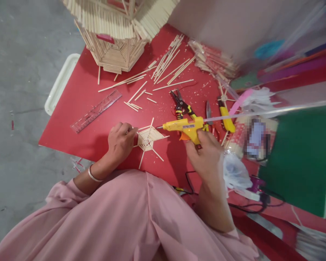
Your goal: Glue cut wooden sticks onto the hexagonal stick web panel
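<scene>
My right hand (pixel 206 152) grips a yellow hot glue gun (pixel 186 127), its nozzle pointing left toward a small hexagonal piece made of thin wooden sticks (pixel 149 139) lying on the red table (pixel 81 101). A clear glue stick (pixel 260 112) pokes out of the gun's back to the right. My left hand (pixel 121 141) is curled at the left edge of the hexagon, its fingers pinched on the sticks there. I wear a pink garment and a bracelet on the left wrist.
A tall stick-built model (pixel 116 32) stands at the table's far side. Loose sticks (pixel 165 69), a clear ruler (pixel 96 110), black-and-yellow cutters (pixel 182 105), a yellow-handled tool (pixel 225 116), a green board (pixel 299 159), a white tray (pixel 59 83) and a black cord (pixel 190 181) surround the work.
</scene>
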The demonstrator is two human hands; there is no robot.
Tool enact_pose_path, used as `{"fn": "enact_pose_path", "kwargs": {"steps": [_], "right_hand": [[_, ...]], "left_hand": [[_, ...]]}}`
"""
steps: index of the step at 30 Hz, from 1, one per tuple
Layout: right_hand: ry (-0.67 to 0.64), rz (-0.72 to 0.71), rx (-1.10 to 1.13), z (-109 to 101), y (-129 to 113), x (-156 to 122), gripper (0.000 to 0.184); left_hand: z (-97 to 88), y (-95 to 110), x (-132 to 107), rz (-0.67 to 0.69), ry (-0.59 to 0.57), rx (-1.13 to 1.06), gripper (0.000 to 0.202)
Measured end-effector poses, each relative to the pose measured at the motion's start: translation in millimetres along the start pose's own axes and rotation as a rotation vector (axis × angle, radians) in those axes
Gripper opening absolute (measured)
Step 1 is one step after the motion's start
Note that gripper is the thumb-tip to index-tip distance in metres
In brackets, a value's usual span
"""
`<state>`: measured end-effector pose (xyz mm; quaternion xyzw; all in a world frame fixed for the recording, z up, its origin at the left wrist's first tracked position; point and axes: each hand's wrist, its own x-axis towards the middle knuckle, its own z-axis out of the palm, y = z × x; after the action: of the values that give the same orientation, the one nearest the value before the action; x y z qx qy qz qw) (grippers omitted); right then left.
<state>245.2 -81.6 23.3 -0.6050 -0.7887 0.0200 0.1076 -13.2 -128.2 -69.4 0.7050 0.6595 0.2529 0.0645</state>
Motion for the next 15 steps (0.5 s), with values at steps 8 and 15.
{"fn": "enact_pose_path", "kwargs": {"steps": [8,15], "right_hand": [[-0.071,0.446,0.206,21.7,17.8,-82.5,0.017],[0.047,0.431,-0.013,36.7,25.4,-115.1,0.047]], "left_hand": [[-2.6,-1.7,-0.7,0.069,-0.011,0.028,0.029],[-5.2,-4.6,-1.9,0.076,-0.062,0.011,0.03]]}}
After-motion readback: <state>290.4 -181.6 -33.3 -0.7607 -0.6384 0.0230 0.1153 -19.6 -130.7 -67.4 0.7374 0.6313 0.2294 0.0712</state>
